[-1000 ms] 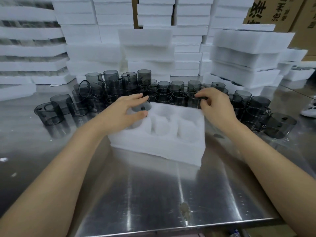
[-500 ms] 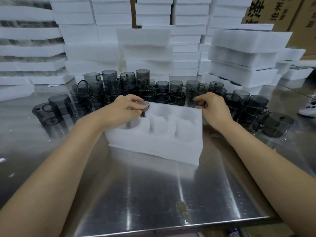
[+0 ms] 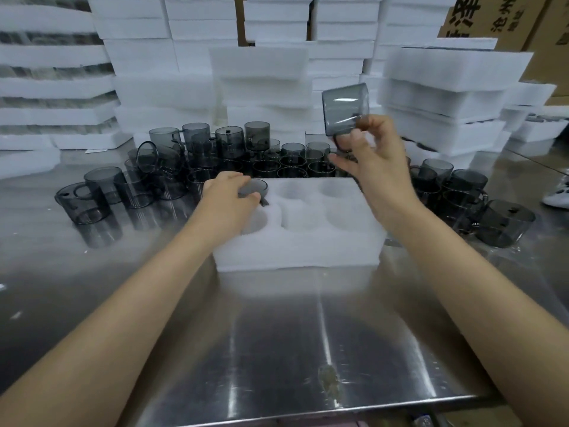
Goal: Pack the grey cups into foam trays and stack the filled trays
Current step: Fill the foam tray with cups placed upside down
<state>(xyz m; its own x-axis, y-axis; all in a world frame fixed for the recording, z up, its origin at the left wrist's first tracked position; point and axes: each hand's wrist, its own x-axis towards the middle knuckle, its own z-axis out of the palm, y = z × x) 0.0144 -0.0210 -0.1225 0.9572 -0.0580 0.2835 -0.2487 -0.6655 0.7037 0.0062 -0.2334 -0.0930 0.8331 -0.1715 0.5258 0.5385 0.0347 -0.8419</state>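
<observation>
Brushed steel is lying nearest us: a table with a smooth, streaky shine. Just beyond it at twelve o'clock the foam tray is sitting, a soft white block with a grainy skin and six round pockets in two rows of three.

Our left hand is curling its fingers round the low cup, which is sitting in the pocket at the tray's ten o'clock corner with only its rim showing above the foam. The other five pockets are looking empty.

Our right hand is pinching the handle of the raised cup between thumb and fingers. It is holding the cup tilted in the air over the tray's one o'clock corner, touching nothing else.

We are judging that the filling of this tray is only beginning. The next move is calling for a straight drop of the raised cup into a free pocket, with the handle turned so it is not snagging on the foam wall.

Farther off, the loose cups are ringing the tray from nine o'clock round to three. They are smoky grey, see-through, thin-walled cylinders with loop handles, some perched on others. Behind them at twelve o'clock the foam stacks are rising in white slabs, and cardboard boxes are showing at one o'clock.
</observation>
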